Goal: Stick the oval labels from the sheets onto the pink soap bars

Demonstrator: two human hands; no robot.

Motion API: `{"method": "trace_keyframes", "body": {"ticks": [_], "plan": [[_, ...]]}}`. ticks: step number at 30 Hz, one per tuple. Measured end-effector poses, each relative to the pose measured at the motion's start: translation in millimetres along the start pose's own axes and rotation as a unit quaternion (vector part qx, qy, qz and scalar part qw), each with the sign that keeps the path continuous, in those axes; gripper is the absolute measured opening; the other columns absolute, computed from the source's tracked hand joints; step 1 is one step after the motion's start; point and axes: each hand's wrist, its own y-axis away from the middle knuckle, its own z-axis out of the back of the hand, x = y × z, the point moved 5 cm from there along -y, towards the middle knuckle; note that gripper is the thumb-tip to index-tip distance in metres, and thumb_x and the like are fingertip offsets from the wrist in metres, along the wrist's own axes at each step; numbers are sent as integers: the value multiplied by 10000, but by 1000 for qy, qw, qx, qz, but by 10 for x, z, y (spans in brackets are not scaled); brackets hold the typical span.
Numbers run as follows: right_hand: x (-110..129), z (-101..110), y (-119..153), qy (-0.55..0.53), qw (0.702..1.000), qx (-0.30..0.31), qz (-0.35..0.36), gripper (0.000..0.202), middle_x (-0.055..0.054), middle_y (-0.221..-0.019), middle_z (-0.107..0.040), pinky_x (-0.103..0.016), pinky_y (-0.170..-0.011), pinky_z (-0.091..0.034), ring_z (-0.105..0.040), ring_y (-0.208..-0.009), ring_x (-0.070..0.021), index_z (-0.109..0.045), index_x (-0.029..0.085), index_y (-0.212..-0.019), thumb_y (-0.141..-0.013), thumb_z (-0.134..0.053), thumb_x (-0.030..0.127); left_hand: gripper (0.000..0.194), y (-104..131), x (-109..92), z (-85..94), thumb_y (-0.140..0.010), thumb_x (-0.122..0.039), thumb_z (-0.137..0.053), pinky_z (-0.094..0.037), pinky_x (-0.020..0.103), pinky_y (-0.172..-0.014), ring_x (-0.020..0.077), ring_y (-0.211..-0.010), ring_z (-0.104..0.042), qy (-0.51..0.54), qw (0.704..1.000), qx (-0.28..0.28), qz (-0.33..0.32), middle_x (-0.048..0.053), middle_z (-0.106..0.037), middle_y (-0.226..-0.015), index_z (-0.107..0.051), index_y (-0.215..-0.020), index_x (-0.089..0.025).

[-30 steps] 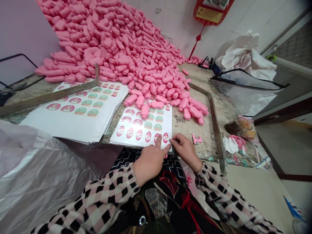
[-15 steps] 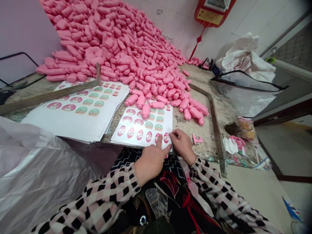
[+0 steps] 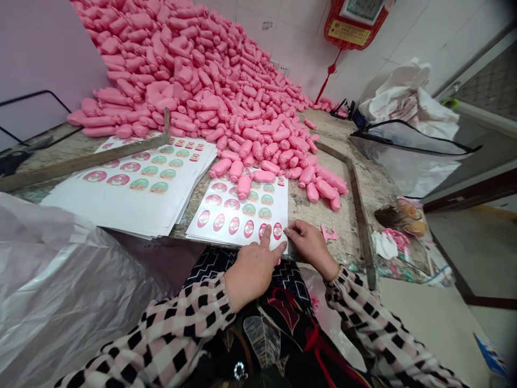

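Note:
My left hand (image 3: 252,269) lies over the near right corner of a sticker sheet (image 3: 194,229), index finger stretched onto an oval pink sticker and thumb spread to the right. Its other fingers are curled and mostly hidden; a sliver of pink, like the bottles, shows beneath the thumb. At the sheet's right edge my right hand (image 3: 311,245) is closed in a pinch, fingertips beside the last oval sticker (image 3: 277,231). Several small pink bottles (image 3: 243,187) lie across the sheet's far part, covering some of its round and arched stickers.
A large heap of pink bottles (image 3: 194,70) fills the table's back. To the left lies a stack of sticker sheets (image 3: 113,210) under a wooden strip (image 3: 81,161). Another strip (image 3: 357,210) edges the right side. A pink scrap (image 3: 329,234) and a clear bag (image 3: 407,167) are right.
My right fingertips have slid slightly toward me along the sheet's right edge. My left hand stays pressed on the sheet. The whole view has shifted a little.

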Motion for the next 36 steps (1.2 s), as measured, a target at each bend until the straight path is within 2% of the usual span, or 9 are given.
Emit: {"method": "trace_keyframes", "body": {"ticks": [7, 13, 18, 24, 30, 33, 36], "plan": [[60, 7, 16, 7, 1000, -9, -12, 212, 7, -743, -629, -238, -567, -310, -535, -671, -142, -618, 223, -771, -780, -490, 392, 539, 5, -5, 25, -827, -277, -452, -450, 376, -659, 273, -841, -603, 3, 1000, 2, 1, 176, -204, -1450, -315, -1346, -326], [128, 37, 20, 47, 999, 1, -28, 300, 2, -726, -630, -242, -528, -282, -531, -638, -145, -612, 223, -736, -764, -496, 498, 572, 34, -11, 26, -835, -278, -444, -440, 361, -661, 258, -832, -597, -17, 999, -27, 7, 205, -199, -1440, -254, -1371, -331], [185, 70, 52, 75, 996, -32, -47, 233, 9, -729, -633, -242, -525, -272, -530, -641, -143, -613, 235, -708, -731, -549, 458, 607, 33, -7, -4, -839, -288, -448, -434, 353, -668, 243, -823, -593, -26, 999, -32, 16, 201, -199, -1441, -194, -1387, -349], [324, 142, 111, 101, 992, -66, -23, 236, 7, -753, -623, -249, -525, -266, -532, -658, -141, -618, 236, -699, -745, -533, 451, 609, 24, 12, -42, -835, -306, -460, -432, 362, -678, 236, -815, -588, -22, 999, -29, 13, 188, -172, -1453, -203, -1383, -366], [313, 324, 136, 52, 992, -117, -16, 267, -5, -739, -623, -254, -535, -286, -520, -629, -140, -618, 224, -721, -737, -534, 477, 566, 40, 0, -32, -838, -291, -451, -430, 371, -704, 254, -865, -581, -5, 1000, -23, 13, 158, -156, -1465, -263, -1366, -366], [201, 314, 136, 10, 994, -107, -24, 288, -6, -718, -627, -253, -531, -298, -516, -616, -144, -617, 220, -699, -722, -539, 496, 532, 46, 10, -19, -843, -283, -434, -438, 383, -698, 265, -869, -592, 11, 1000, -13, 10, 155, -154, -1467, -304, -1352, -361], [43, 249, 131, -70, 991, -105, -38, 313, -3, -668, -611, -248, -524, -318, -500, -587, -138, -605, 201, -675, -695, -565, 512, 540, 68, 27, 24, -830, -270, -459, -432, 401, -767, 269, -938, -581, 56, 998, -7, -2, 151, -175, -1462, -323, -1348, -335]]}}
